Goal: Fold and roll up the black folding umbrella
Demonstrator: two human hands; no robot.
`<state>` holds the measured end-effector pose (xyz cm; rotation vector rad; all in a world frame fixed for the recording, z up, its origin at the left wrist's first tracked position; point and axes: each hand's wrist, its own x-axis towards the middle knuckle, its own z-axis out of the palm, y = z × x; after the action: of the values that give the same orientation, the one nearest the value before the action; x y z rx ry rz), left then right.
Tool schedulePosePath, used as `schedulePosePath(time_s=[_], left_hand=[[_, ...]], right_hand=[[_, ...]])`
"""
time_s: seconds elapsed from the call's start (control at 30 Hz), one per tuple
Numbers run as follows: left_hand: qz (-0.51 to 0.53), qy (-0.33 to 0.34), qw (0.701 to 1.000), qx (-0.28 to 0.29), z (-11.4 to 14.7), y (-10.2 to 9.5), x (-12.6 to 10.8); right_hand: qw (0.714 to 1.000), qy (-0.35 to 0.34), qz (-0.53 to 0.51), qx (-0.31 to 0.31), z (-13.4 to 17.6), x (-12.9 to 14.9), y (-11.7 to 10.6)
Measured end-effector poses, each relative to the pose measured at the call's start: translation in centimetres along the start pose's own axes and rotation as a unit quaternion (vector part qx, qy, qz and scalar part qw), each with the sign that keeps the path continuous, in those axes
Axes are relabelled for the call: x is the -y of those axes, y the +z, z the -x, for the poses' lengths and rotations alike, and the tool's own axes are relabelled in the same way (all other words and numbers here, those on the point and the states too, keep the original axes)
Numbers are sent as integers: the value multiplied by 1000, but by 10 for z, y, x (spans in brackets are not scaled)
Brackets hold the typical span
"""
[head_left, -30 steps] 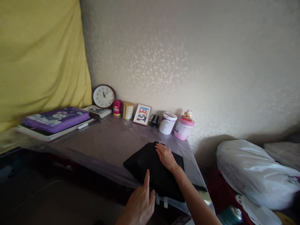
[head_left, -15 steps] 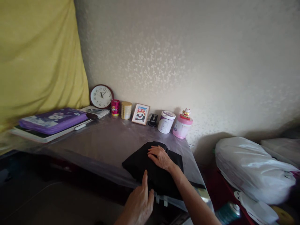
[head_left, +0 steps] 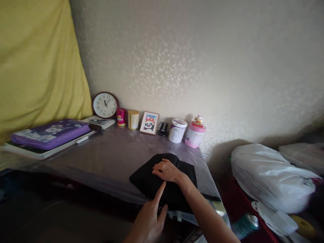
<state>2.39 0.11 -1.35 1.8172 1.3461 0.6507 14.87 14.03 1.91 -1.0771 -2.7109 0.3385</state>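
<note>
A folded black cloth item (head_left: 152, 184), its exact kind unclear, lies at the front right of the table with part of it over the front edge. My right hand (head_left: 167, 170) rests palm down on top, fingers out flat and gripping nothing. Lower down, my left hand (head_left: 148, 219) is at the near edge of the black cloth. Its index finger is stretched over the fabric and the thumb stands apart from it; the remaining fingers are hidden below.
Along the wall stand a clock (head_left: 105, 105), small tins, a framed panda picture (head_left: 149, 123) and two tubs. A purple case (head_left: 50, 133) lies on a board at left. Right of the table are a stuffed white bag (head_left: 270, 177) and a spray can (head_left: 245, 226).
My right hand has slid a little left across the black cloth. The left index finger has shifted slightly up and right, closer to the right hand. The view has turned slightly.
</note>
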Motion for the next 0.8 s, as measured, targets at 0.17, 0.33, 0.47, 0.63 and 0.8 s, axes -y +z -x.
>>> schedulePosePath(time_s=[0.17, 0.33, 0.47, 0.63, 0.8], left_hand=[[-11, -21, 1000, 2, -1, -1, -2], [-22, -32, 999, 16, 1, -4, -8], [-36, -37, 999, 10, 2, -5, -10], [-50, -24, 998, -4, 2, 0, -5], [-69, -37, 997, -4, 2, 0, -7]], right_hand=[[1000, -2, -16, -9, -4, -1, 1], [982, 124, -11, -139, -3, -22, -15], [951, 213, -17, -225, 18, -47, -28], [893, 332, -40, -302, 68, -68, -35], [864, 382, -88, -317, 104, -70, -29]])
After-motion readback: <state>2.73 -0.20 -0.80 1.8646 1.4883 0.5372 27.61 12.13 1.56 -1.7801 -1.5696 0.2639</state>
